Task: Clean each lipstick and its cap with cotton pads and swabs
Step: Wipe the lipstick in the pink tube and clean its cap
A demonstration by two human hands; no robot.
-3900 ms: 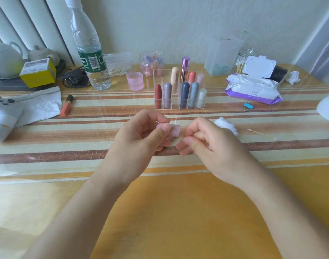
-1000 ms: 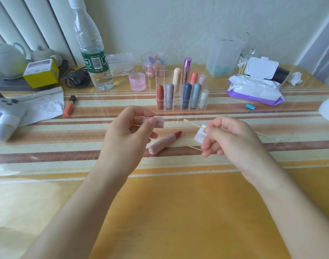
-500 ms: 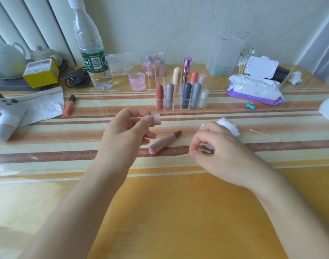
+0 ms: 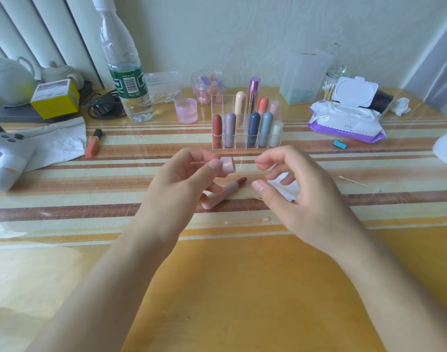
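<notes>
Striped table (image 4: 65, 207): just beyond the uncapped lipstick (image 4: 225, 193), left hand (image 4: 176, 189) pinches the cap (image 4: 228, 165); right hand (image 4: 301, 196) half-curled, grasp unclear; the cap's mouth should face it, held steady.

Table (image 4: 232, 288): striped band across mid-frame, plain yellow below. Centre: uncapped lipstick (image 4: 226, 193) lying flat, cotton swab (image 4: 246, 221) just below it. Right: second swab (image 4: 358, 184). Upper centre: clear organiser (image 4: 246, 128). Upper left: water bottle (image 4: 127, 72). Upper right: wipes pack (image 4: 344, 120).

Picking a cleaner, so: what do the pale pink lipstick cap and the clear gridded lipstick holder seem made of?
Pale pink lipstick cap: likely plastic, matte; even colour, no glare. Clear gridded lipstick holder: probably acrylic, glossy; see-through, rigid thin walls.
</notes>
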